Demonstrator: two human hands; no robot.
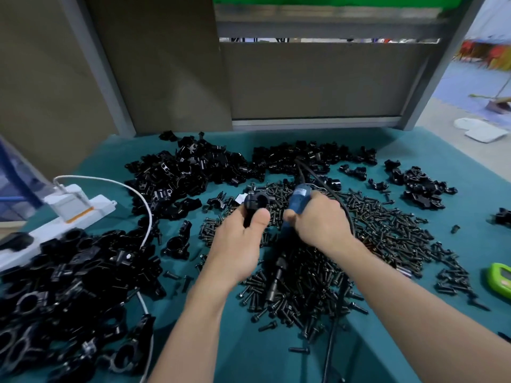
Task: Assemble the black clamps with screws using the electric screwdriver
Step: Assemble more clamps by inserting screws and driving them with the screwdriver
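Head view: left hand [237,244] grips clamp [255,203], right hand [320,219] screwdriver [297,200].

A factory assembly station: heaps of identical black clamps [177,172] and a spread of loose screws [387,230] cover a teal tabletop [345,355], a grey metal frame [431,78] behind, open shop floor [456,114] beyond.

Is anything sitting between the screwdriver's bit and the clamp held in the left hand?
Nothing visible. The left hand holds a clamp up; the right hand grips the electric screwdriver, its bit pointing down over the screws, away from the clamp.
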